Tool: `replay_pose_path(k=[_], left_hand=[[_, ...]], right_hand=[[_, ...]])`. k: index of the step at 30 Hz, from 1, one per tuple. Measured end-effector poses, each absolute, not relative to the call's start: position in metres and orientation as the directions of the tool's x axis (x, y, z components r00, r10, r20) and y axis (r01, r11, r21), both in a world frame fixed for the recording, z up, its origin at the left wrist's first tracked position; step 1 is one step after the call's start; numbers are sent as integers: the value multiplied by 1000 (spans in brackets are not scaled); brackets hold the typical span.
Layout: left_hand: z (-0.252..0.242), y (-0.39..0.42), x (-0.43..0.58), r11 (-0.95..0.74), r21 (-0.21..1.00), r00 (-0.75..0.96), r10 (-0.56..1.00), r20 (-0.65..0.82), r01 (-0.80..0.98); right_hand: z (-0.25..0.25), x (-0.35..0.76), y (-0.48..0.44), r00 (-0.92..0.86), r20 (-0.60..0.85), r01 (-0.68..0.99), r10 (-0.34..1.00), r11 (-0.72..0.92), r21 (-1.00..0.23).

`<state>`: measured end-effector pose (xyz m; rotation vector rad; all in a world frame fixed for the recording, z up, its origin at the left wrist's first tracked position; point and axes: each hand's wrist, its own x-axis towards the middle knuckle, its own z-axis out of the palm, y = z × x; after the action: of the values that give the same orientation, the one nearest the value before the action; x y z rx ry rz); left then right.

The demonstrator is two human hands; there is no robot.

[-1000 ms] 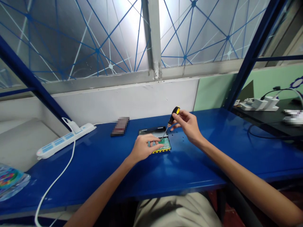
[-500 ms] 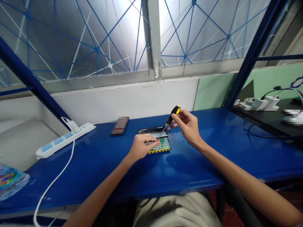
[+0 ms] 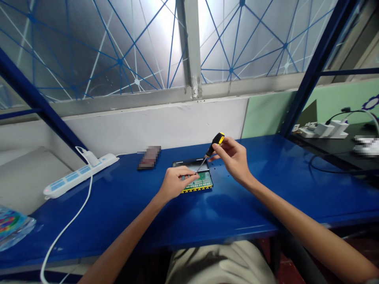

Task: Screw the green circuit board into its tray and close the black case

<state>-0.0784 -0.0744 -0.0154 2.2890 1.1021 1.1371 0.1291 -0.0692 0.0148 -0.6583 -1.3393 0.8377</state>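
Note:
A yellow-and-black screwdriver point(image 3: 214, 144) is gripped by my right hand point(image 3: 235, 158), its handle tilted up to the right. Its thin shaft slants down to the left, to the fingertips of my left hand point(image 3: 177, 180). Those fingertips are pinched together at the screwdriver's tip; whatever sits between them is too small to make out. Below them is a green circuit board point(image 3: 205, 179) with a yellow connector strip point(image 3: 197, 189) along its near edge. Behind it lies a black case part point(image 3: 191, 162), touching or joined to the board. My left hand covers the board's left part.
Several tiny dark pieces, perhaps screws, are scattered on the blue table point(image 3: 251, 213) right of the board. A dark, blurred-out flat object point(image 3: 149, 157) lies at back left. A white power strip point(image 3: 81, 175) with a trailing cable point(image 3: 71, 225) runs along the left side.
The screwdriver handle has shifted very slightly left and tilted a little. Both hands keep nearly the same place and grip.

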Motion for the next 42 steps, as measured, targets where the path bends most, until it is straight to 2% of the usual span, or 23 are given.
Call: replay_pose_path(k=[5,12,16,28,35,39,42], left_hand=[[-10,-74,-80,-632,619,393,775,495,467],[-6,-74,-84,-606,664,473,783,403,438],[-10,-70,-86,-592,658,494,791,362,465],[-16,-66,-92,-627,606,544,763,349,490],[-19,-65,-91,-610,597,469,789,397,520],[-21,-64,-91,-607,615,471,790,394,503],[-19,-65,-92,-597,640,486,791,371,484]], right_hand=[[14,121,-65,-2,618,-134,786,612,-779],[17,105,-68,-129,630,123,766,643,-756],[15,102,-69,-165,641,201,750,662,-723],[7,98,-69,-185,666,262,722,690,-675],[9,96,-72,-196,700,295,687,722,-626],[16,96,-69,-243,690,264,682,731,-629],[23,96,-66,-340,699,261,630,777,-573]])
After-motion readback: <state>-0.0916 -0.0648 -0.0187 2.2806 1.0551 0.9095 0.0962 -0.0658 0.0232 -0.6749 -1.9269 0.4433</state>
